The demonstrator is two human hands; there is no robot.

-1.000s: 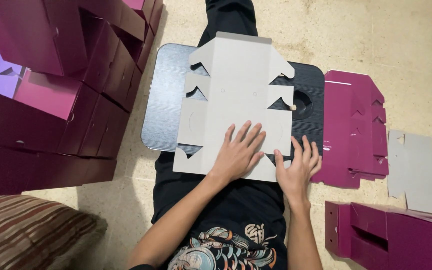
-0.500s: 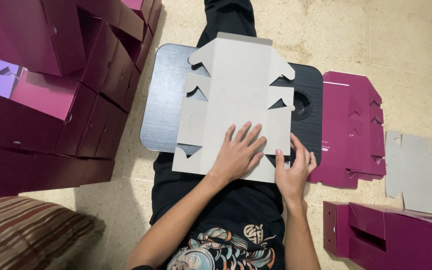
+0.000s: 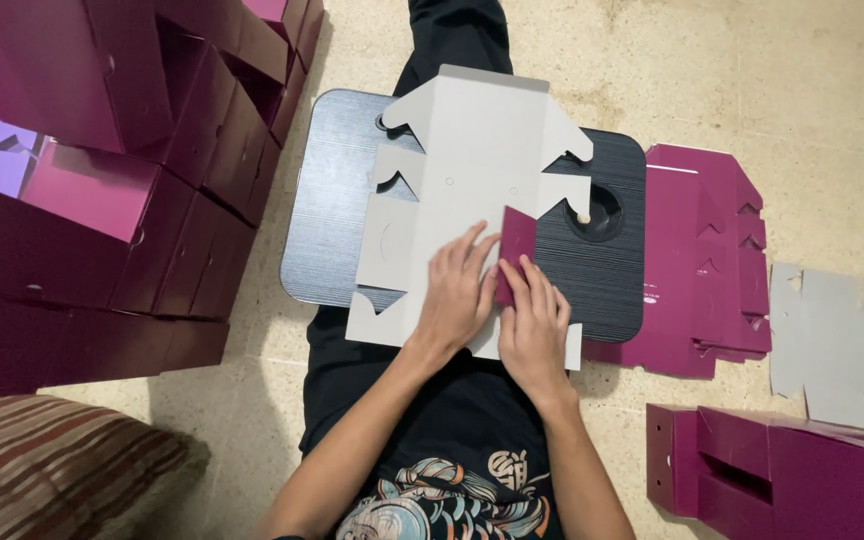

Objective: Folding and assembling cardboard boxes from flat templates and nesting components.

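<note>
Grey card blank [image 3: 462, 180], flat on dark worktop [image 3: 332, 200] over lap; maroon flap [image 3: 517, 240] folded up at its right edge. Left hand [image 3: 457, 295] spread flat, pressing blank; right hand [image 3: 534, 325] pinching flap. Maroon boxes [image 3: 102, 160] stacked left; flat maroon blanks [image 3: 702, 270] right.

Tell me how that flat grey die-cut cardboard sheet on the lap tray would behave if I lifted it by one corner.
The flat grey die-cut cardboard sheet looks thin, so it is probably light. Its creases and cut-out flaps suggest it would sag or hinge rather than stay rigid; the right hand already bends up a magenta-faced flap. On the smooth dark lap tray it would likely slide easily.
</note>
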